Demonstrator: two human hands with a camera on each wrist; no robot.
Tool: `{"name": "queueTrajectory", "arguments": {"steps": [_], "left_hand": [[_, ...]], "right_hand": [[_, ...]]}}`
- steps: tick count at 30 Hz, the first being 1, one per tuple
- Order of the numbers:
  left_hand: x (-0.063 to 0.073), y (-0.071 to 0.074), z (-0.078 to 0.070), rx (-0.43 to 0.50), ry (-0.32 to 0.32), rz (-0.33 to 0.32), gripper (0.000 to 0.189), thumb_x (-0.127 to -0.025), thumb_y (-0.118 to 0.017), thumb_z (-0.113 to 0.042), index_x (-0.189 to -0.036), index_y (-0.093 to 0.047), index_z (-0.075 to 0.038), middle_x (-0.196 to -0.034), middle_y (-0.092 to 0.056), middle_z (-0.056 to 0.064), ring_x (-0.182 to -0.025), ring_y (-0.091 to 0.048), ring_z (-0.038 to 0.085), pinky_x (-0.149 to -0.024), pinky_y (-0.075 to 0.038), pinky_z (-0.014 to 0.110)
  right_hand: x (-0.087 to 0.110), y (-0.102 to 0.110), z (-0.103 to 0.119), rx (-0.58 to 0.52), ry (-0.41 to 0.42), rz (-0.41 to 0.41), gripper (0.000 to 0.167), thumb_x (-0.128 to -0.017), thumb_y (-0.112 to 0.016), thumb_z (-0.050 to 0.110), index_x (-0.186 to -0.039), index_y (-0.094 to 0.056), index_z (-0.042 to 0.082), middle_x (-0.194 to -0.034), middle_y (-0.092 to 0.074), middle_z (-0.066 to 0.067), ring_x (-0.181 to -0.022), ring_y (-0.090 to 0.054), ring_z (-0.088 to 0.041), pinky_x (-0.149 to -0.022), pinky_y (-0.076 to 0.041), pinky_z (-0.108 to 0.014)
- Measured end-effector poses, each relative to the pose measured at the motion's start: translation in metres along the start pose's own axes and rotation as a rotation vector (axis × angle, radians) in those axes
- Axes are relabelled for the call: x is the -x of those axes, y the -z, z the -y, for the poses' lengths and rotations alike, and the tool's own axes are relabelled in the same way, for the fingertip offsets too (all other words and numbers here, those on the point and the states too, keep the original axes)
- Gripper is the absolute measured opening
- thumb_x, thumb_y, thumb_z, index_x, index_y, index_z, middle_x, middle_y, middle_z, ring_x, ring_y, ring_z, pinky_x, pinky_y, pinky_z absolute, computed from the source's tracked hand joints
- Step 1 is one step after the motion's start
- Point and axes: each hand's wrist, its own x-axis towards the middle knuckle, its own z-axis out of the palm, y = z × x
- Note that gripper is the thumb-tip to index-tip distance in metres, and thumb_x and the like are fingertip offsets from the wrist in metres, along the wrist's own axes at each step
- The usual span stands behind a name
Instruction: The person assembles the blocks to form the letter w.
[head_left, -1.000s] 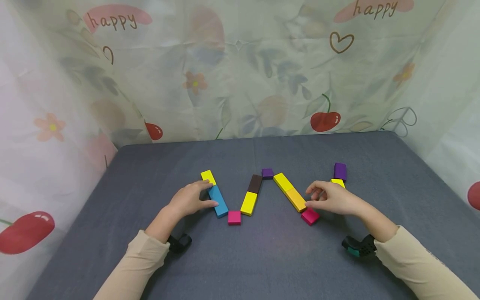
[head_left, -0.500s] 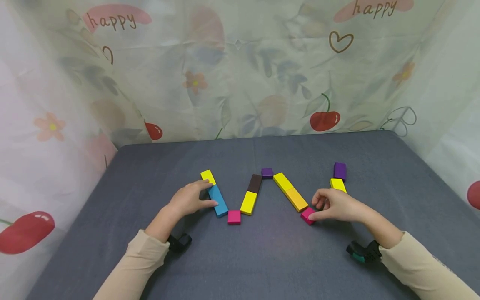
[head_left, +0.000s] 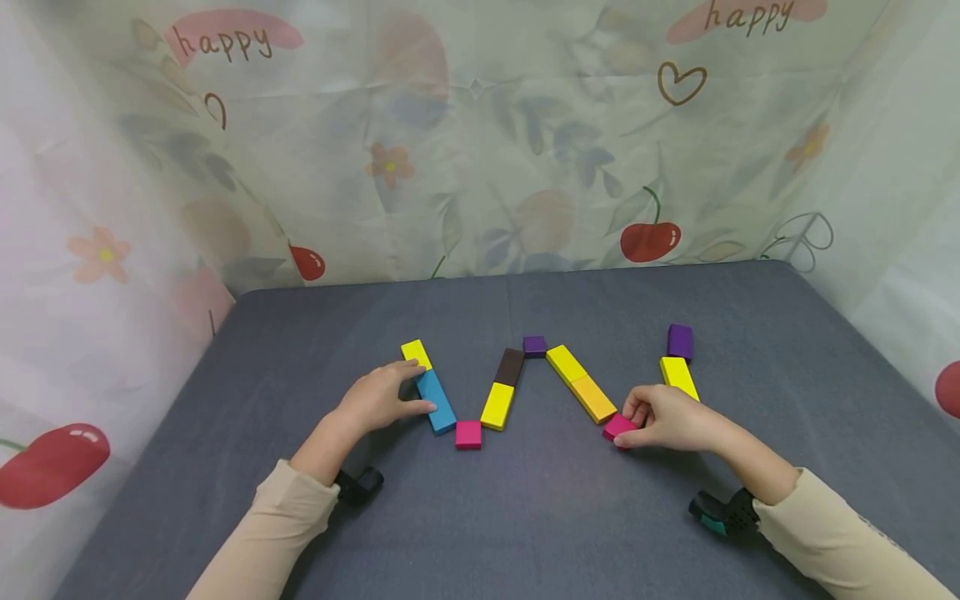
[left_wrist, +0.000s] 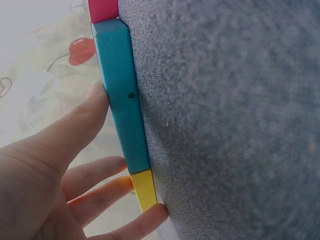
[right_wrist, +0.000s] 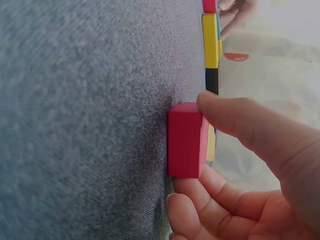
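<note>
My right hand pinches a pink block lying on the cloth. In the right wrist view, the thumb sits on one end of that pink block and the fingers are at its other end. It meets the lower end of an orange block, which continues into a yellow one. My left hand rests with spread, relaxed fingers along a blue block and the yellow block above it. In the left wrist view, thumb and fingers touch the side of the blue block.
Another pink block joins the blue one to a yellow and a dark brown block. A small purple block tops the middle peak. Right of it, a purple block and a yellow block form a separate line.
My right hand has moved slightly down from beside the orange block to the pink one, which has turned a little. The right yellow block is more exposed. The left hand has stayed put.
</note>
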Motion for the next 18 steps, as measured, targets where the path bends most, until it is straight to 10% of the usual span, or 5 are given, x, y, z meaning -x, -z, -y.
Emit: {"name": "queueTrajectory", "arguments": {"steps": [18], "left_hand": [[0.000,0.000,0.000,0.016,0.003,-0.004,0.066,-0.082,-0.069,-0.040,-0.136,-0.048,-0.007,-0.144,-0.044,0.016,-0.133,-0.041,0.035,-0.106,-0.037,0.053]], "right_hand": [[0.004,0.018,-0.016,0.031,0.094,-0.020,0.026,-0.074,-0.075,0.020,-0.091,-0.061,0.006,-0.076,-0.057,0.001,-0.059,-0.049,-0.005,-0.052,-0.043,-0.019]]}}
